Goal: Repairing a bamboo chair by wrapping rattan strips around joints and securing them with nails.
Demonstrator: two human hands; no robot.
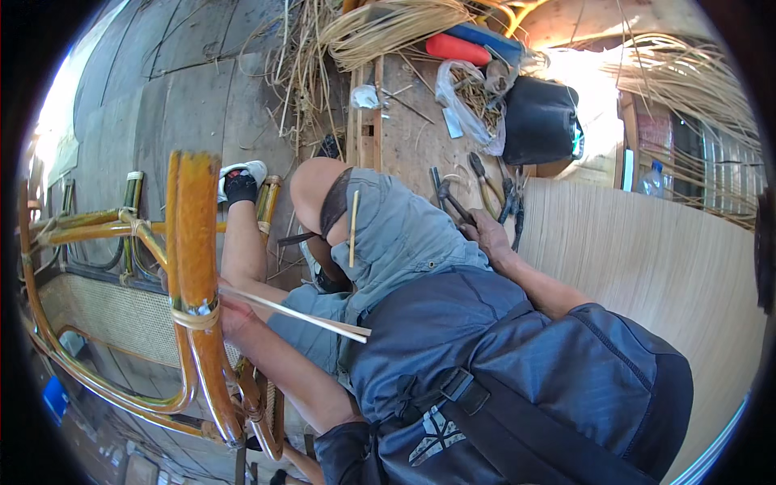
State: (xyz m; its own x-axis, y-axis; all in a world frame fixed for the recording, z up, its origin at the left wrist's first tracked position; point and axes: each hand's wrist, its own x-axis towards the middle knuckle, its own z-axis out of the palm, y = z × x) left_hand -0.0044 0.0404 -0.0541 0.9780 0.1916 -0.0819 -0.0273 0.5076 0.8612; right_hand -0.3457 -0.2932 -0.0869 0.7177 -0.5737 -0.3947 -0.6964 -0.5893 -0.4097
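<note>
My left hand (236, 314) is wrapped round a thick, glossy brown rattan pole (194, 234) of a furniture frame, its fingers mostly hidden behind it. Pale rattan strips (307, 317) stick out beside that hand toward my lap. A binding of cane (196, 317) circles the pole there. My right hand (488, 234) is closed on the dark handle of a hammer (454, 202), beside my thigh. Pliers (482, 178) and other dark-handled tools lie just past it. A short cane piece (353, 229) rests on my shorts.
The rattan frame with a woven cane panel (121, 311) spreads across the left. Bundled cane strips (396, 32) lie at the far side, near a black container (540, 121) and a plastic bag (473, 105). A light wood-grain board (647, 250) is at my right.
</note>
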